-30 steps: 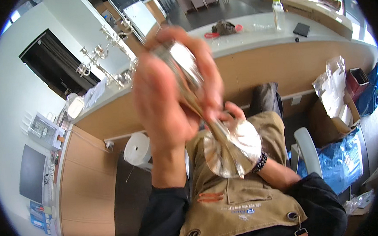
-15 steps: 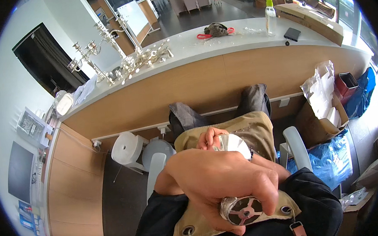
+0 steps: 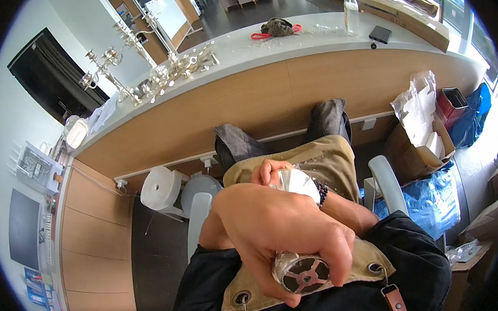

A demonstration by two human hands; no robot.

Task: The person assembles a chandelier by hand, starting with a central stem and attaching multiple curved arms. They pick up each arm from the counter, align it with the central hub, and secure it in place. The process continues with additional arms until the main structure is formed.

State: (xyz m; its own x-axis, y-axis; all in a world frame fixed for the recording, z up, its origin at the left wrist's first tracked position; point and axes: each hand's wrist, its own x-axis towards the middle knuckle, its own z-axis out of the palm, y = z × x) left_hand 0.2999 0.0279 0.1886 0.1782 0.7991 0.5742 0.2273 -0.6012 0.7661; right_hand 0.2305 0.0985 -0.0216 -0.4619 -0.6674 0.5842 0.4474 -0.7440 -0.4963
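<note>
My left hand (image 3: 271, 232) fills the middle of the view, its fingers wrapped around a silver piece (image 3: 302, 274) with a round foot. The foot's reddish-brown underside faces the camera. The rest of the piece is hidden under my palm. Just beyond, my right hand (image 3: 268, 170), a dark bead bracelet on its wrist, presses a white cloth (image 3: 297, 182) against the far end of the piece. Both hands rest over my lap, above a tan apron (image 3: 333, 158).
A curved white counter (image 3: 253, 54) runs ahead with silver candelabra (image 3: 110, 67), loose cutlery (image 3: 188, 64), a spray bottle (image 3: 351, 4) and a small black box (image 3: 380, 34). Grey chair armrests (image 3: 386, 183) flank me. A cardboard box (image 3: 410, 150) and blue bags (image 3: 431, 200) stand on the right.
My left hand came down from near the camera to my lap with the silver piece, turning its foot toward the camera. The right hand stays at the cloth.
</note>
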